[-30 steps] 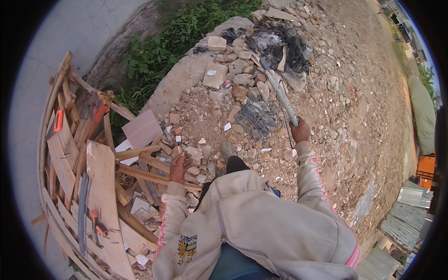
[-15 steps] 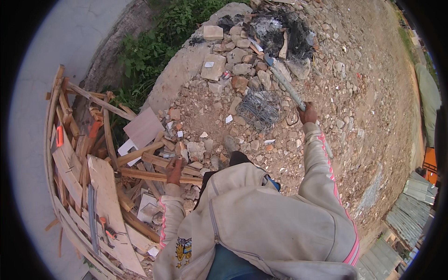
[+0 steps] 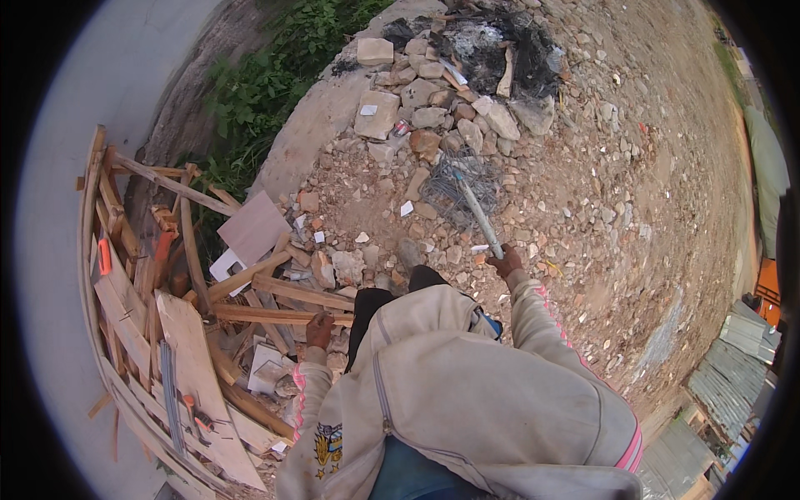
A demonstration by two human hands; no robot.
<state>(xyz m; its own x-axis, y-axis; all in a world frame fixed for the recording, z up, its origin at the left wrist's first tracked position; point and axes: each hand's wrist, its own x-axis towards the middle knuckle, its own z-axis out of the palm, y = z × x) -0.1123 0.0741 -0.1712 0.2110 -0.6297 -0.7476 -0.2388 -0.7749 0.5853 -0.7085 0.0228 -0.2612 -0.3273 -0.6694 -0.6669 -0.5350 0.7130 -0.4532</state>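
Observation:
My right hand [image 3: 506, 262] grips a pale, worn pipe [image 3: 479, 213] whose bluish far end lies over a tangle of grey wire [image 3: 443, 193] among broken stones. My left hand [image 3: 319, 332], loosely curled with nothing visible in it, hangs by my left leg near loose wooden battens [image 3: 282, 314]. Leaning boards [image 3: 183, 350] at the left carry a small orange-handled tool [image 3: 197, 413] and grey rods [image 3: 171, 392]; an orange saw handle [image 3: 104, 257] shows higher up.
Rubble covers the ground [image 3: 600, 250]. A charred heap [image 3: 525, 71] and stone blocks [image 3: 375, 117] lie ahead. Green weeds [image 3: 250, 100] grow along a concrete edge beside a pale wall [image 3: 75, 100]. Corrugated sheets [image 3: 725, 383] and a green cover [image 3: 762, 175] are at the right.
The pipe's far end has come down and toward me, from by the charred heap to the wire. My right hand has moved lower and slightly left; my left hand has dropped a little.

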